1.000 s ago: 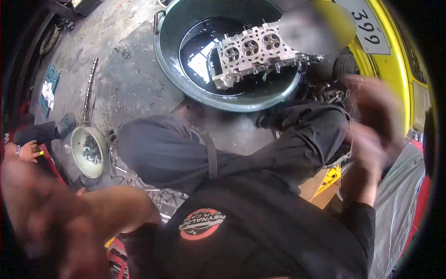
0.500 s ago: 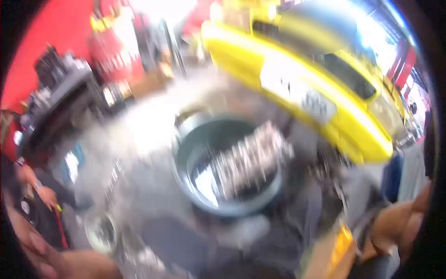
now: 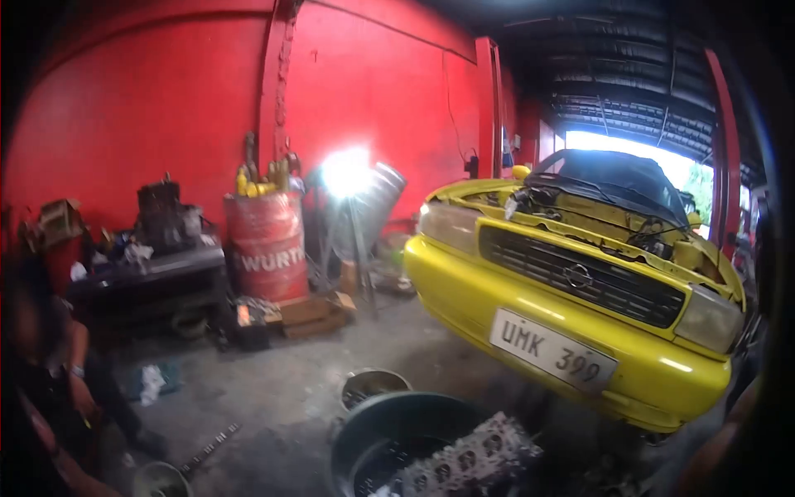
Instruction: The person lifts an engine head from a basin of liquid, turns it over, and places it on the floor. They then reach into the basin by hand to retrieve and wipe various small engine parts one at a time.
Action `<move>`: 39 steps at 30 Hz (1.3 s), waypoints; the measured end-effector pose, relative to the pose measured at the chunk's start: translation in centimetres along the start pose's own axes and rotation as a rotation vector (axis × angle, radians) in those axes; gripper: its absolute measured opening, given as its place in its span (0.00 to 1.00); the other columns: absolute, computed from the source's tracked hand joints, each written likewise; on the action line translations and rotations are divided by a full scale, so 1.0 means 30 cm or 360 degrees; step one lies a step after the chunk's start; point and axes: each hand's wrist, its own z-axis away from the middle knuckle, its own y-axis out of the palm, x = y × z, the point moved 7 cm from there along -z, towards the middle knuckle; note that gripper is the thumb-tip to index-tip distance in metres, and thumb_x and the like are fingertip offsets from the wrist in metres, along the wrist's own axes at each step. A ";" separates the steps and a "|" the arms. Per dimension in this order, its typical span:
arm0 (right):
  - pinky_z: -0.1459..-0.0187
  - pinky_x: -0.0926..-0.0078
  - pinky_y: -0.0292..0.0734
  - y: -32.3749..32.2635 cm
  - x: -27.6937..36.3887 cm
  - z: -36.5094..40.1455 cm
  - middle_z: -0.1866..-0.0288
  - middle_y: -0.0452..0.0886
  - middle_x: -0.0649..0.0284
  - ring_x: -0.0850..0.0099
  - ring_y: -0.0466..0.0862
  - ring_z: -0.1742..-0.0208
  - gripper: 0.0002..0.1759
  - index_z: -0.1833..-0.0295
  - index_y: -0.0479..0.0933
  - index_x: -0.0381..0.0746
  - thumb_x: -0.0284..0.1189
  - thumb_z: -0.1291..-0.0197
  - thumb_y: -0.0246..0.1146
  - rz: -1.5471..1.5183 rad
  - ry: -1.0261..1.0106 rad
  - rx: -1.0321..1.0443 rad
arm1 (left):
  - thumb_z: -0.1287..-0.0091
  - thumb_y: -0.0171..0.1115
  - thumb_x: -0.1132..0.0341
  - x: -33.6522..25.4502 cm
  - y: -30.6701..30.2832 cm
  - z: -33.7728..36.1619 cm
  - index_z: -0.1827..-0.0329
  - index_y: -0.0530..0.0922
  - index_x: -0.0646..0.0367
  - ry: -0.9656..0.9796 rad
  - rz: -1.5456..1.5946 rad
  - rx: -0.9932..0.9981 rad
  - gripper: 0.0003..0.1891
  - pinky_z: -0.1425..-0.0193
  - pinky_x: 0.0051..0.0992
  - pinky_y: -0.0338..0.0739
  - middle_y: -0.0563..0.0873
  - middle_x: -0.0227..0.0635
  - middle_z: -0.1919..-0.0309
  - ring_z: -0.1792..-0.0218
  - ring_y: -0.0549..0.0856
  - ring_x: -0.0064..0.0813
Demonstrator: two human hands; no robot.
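A cylinder head (image 3: pixel 468 464) leans in a dark green basin (image 3: pixel 406 406) at the bottom centre, tilted up over the basin's right side. Dark liquid seems to lie under it. At the lower left edge, a blurred strip of skin, seemingly my left hand (image 3: pixel 62 460) or arm, shows with its fingers hidden. My right hand (image 3: pixel 712 455) or arm is a dim smear at the lower right edge, below the car's bumper. I cannot make out anything held in either. A camshaft (image 3: pixel 209 447) lies on the floor left of the basin.
A yellow car (image 3: pixel 571 306) with its engine bay exposed stands at right. A seated person (image 3: pixel 79 389) is at the left edge. Small tubs (image 3: pixel 374 386) stand on the floor. Behind are a red drum (image 3: pixel 267 248), a bright lamp (image 3: pixel 346 172), a cluttered workbench (image 3: pixel 149 273) and cardboard (image 3: pixel 310 316).
My view has tilted up from the basin toward the car and red wall. Basin and cylinder head sit lower in view. The orange-yellow item near my right hand has left the picture.
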 end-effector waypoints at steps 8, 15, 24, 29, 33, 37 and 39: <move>0.48 0.78 0.74 -0.164 0.070 0.082 0.57 0.81 0.56 0.70 0.82 0.62 0.11 0.47 0.76 0.38 0.31 0.29 0.57 0.0463 -0.0143 -0.0106 | 0.26 0.50 0.70 -0.079 -0.083 0.091 0.40 0.71 0.65 0.0479 -0.0061 0.0214 0.14 0.67 0.20 0.76 0.81 0.37 0.67 0.70 0.80 0.24; 0.34 0.67 0.66 0.780 -0.479 0.411 0.43 0.77 0.53 0.64 0.76 0.40 0.34 0.32 0.66 0.28 0.39 0.33 0.66 -0.0584 0.1984 -0.0422 | 0.31 0.61 0.75 0.174 0.220 0.474 0.34 0.74 0.64 -0.1654 0.0676 -0.0339 0.22 0.61 0.18 0.73 0.81 0.28 0.72 0.69 0.77 0.15; 0.36 0.65 0.68 1.500 -0.594 1.034 0.36 0.76 0.48 0.59 0.77 0.36 0.43 0.35 0.71 0.26 0.56 0.39 0.62 -0.1565 0.3053 0.0276 | 0.35 0.66 0.67 0.079 0.668 0.828 0.43 0.79 0.60 -0.2007 0.0843 0.0692 0.18 0.59 0.34 0.80 0.84 0.43 0.68 0.68 0.86 0.38; 0.41 0.65 0.72 1.454 -0.577 0.945 0.46 0.84 0.47 0.62 0.81 0.43 0.31 0.45 0.79 0.24 0.45 0.38 0.61 -0.1064 0.2963 0.0331 | 0.35 0.64 0.63 -0.001 0.787 0.836 0.45 0.77 0.61 -0.1712 0.0756 0.1016 0.18 0.57 0.41 0.81 0.85 0.43 0.67 0.62 0.86 0.43; 0.41 0.62 0.70 1.434 -0.616 0.888 0.49 0.83 0.38 0.53 0.82 0.43 0.28 0.48 0.81 0.28 0.44 0.39 0.57 -0.0622 0.2467 0.0582 | 0.33 0.64 0.57 -0.150 0.948 0.854 0.42 0.77 0.61 -0.1891 0.0999 0.1410 0.22 0.48 0.42 0.80 0.87 0.50 0.59 0.54 0.86 0.50; 0.48 0.59 0.74 1.346 -0.518 0.659 0.59 0.84 0.36 0.48 0.85 0.52 0.24 0.57 0.84 0.31 0.43 0.36 0.56 -0.0572 0.2294 0.0336 | 0.33 0.64 0.52 -0.349 1.124 0.876 0.38 0.75 0.67 -0.2198 0.1486 0.1627 0.29 0.44 0.41 0.79 0.87 0.54 0.56 0.50 0.86 0.51; 0.47 0.59 0.74 1.318 -0.477 0.562 0.58 0.84 0.37 0.48 0.85 0.51 0.25 0.56 0.83 0.30 0.43 0.35 0.56 -0.0629 0.2365 0.0318 | 0.34 0.65 0.50 -0.394 1.193 0.888 0.37 0.73 0.69 -0.2267 0.1551 0.1517 0.32 0.42 0.40 0.78 0.86 0.55 0.53 0.49 0.86 0.49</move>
